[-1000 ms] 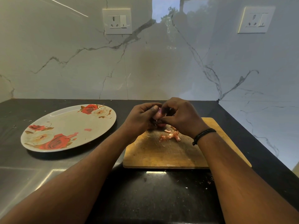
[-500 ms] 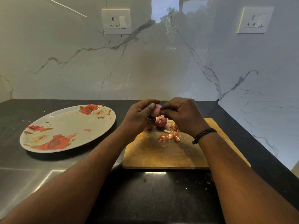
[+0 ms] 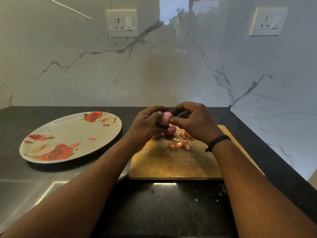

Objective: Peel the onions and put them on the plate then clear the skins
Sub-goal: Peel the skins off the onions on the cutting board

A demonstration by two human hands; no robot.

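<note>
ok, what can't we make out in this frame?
Head view only:
- Held onion: underside hidden by left hand; how much skin remains is unclear.
- Onion on board: partly behind both hands.
- Right hand fingertips: whether they pinch skin is too small to tell.

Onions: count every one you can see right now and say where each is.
2. One onion is held up between the left hand and right hand; another onion lies on the cutting board just beneath. The hands may hide more.
</note>
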